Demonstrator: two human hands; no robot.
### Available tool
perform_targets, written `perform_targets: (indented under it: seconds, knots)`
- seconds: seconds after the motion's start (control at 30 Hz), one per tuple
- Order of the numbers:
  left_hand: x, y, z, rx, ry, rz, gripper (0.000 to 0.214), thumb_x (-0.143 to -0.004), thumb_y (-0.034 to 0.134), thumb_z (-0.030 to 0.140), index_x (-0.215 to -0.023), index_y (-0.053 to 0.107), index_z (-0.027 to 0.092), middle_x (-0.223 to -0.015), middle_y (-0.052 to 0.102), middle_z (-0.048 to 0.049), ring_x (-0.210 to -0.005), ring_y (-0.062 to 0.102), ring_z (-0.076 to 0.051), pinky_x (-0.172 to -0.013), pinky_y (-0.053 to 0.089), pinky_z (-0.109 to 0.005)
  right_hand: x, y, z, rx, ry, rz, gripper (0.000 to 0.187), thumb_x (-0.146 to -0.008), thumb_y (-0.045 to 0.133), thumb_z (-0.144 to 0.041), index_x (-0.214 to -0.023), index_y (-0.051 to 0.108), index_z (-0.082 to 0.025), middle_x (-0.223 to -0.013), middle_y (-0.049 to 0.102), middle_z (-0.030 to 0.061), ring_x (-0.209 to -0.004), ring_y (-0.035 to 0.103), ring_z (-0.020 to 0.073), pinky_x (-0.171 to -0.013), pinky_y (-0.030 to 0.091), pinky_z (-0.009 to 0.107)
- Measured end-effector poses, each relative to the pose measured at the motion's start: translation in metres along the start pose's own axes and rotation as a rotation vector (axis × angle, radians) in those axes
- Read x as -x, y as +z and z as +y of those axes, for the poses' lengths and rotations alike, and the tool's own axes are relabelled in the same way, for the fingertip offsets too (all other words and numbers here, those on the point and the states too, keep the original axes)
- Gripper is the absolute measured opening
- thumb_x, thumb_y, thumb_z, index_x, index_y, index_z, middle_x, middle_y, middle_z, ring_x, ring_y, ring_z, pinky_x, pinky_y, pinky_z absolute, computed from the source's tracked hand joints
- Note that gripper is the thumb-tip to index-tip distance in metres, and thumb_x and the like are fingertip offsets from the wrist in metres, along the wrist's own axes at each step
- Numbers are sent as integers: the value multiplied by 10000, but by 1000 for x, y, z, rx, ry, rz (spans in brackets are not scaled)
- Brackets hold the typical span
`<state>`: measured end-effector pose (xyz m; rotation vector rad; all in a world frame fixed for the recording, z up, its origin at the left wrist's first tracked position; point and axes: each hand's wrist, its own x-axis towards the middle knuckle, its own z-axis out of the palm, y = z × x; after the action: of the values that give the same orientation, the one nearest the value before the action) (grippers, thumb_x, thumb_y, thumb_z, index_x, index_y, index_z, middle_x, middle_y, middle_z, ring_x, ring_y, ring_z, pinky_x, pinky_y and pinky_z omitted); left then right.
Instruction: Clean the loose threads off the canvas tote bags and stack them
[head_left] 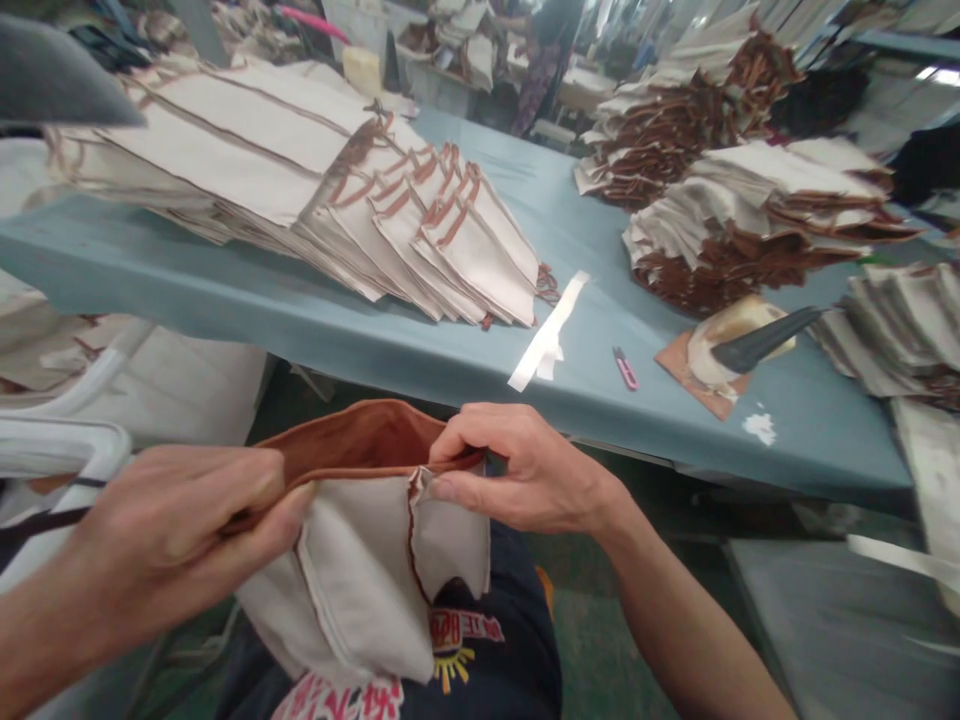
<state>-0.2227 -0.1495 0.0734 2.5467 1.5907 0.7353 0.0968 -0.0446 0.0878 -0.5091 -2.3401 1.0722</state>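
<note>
Left hand [172,530] and right hand [517,470] pinch the canvas bag [375,580] at its brown-lined mouth. A slack grip could drop it

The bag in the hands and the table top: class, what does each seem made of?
The bag: matt cream woven cloth, likely canvas, with rust-brown lining; it folds softly and shows stitched seams. The table top: smooth grey-blue sheet, perhaps laminate or vinyl; faint sheen.

bag [367,570]: matt cream cloth (rust-brown lining) | table [420,350]: smooth blue-grey
</note>
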Motion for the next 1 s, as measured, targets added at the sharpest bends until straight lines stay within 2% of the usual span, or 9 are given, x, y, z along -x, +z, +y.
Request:
perform_targets:
  seconds: [0.1,0.17,0.23,0.33,0.53,0.6,0.77,0.9,1.0]
  knots:
    - [-8,-2,-14,64,34,-8,389,-1144,573,249,-755,567,243,-627,521,81,-561,489,-110,-610,331,-285,-9,-7,-14,26,-69,20,139,-1077,717,-220,-939,722,-203,-877,773,11,-796,649,156,-776,497,275]
    - [-14,-4,-17,121,32,-21,283,-1136,599,236,-859,658,245,-728,660,68,-665,612,-122,-686,430,-246,-14,-11,-22,27,-97,23,137,-1070,692,-186,-935,706,-202,-874,760,7,-798,633,152,-780,495,274]
    - [-21,-6,-13,182,58,-10,140,-1125,638,255,-1048,755,249,-934,810,30,-859,736,-165,-836,530,-245,-19,-12,-27,-1,-100,25,137,-1053,678,-167,-921,686,-205,-864,736,-4,-776,607,142,-776,493,269]
    - [-33,-4,3,285,95,-1,205,-1106,644,234,-1273,763,256,-1164,872,-20,-1052,791,-206,-969,593,-277,-24,-10,-29,-118,-83,19,143,-1016,686,-164,-882,660,-208,-826,680,-31,-713,551,116,-718,467,248]
    - [-62,5,34,505,168,74,214,-1022,620,109,-1130,733,256,-955,837,47,-815,777,-115,-795,590,-186,-30,-5,-22,-441,62,-42,174,-954,719,-247,-829,602,-218,-719,564,-60,-623,469,104,-561,376,227]
    - [-68,5,39,560,156,67,194,-1020,603,99,-1044,735,241,-837,773,79,-686,703,-76,-692,532,-149,-29,-4,-19,-433,120,-37,182,-947,724,-278,-830,599,-215,-719,542,-61,-614,447,102,-558,369,228]
    - [-74,2,44,604,50,-98,231,-1008,582,145,-840,726,213,-699,662,94,-576,565,-58,-576,439,-132,-25,4,-13,-302,171,-12,139,-940,692,-256,-842,604,-211,-746,556,-57,-633,450,105,-588,377,231]
    - [-73,0,44,601,-37,-184,238,-990,588,157,-821,746,212,-675,644,93,-574,549,-65,-550,410,-140,-22,10,-6,-262,161,-26,85,-916,667,-232,-860,605,-217,-759,584,-58,-644,478,111,-601,394,232]
    - [-72,-1,42,619,-29,-194,236,-1003,596,167,-851,769,221,-656,619,99,-559,525,-69,-537,392,-146,-19,11,-4,-287,136,-37,159,-887,729,-315,-880,600,-223,-787,588,-58,-676,485,117,-647,428,240]
